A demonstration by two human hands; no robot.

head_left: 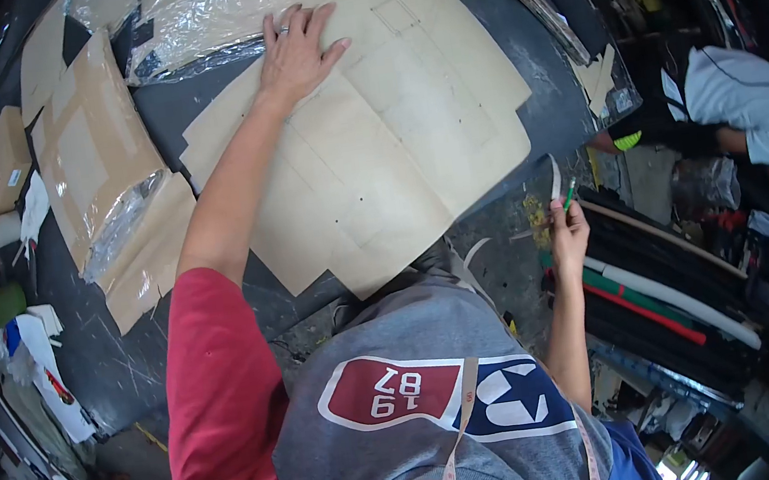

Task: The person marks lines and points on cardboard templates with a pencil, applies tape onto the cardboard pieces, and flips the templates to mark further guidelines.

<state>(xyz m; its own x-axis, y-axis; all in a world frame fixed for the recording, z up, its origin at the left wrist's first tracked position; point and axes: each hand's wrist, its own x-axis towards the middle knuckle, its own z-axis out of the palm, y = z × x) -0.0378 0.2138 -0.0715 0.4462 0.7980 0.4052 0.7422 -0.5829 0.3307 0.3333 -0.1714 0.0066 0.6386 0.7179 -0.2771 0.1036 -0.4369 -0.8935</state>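
Observation:
My left hand (pixel 294 58) lies with its fingers spread on the upper left part of a large brown paper pattern (pixel 421 148). The pattern has notched corners, a middle crease, drawn pencil lines and small dots, and it overhangs the near edge of the table. Off to the right, beyond the table edge, my right hand (pixel 569 233) is closed around a green pencil (pixel 570 193) and a thin, pale, curved strip (pixel 555 176). Whether that strip is paper cannot be made out.
Plastic-wrapped sheets (pixel 209 15) and a taped cardboard package (pixel 94 133) lie on the dark table (pixel 182 106). A worn strip of material (pixel 547 15) sits at the far right. Fabric rolls (pixel 674 299) are stacked below right. Another person in a white top (pixel 745 100) bends nearby.

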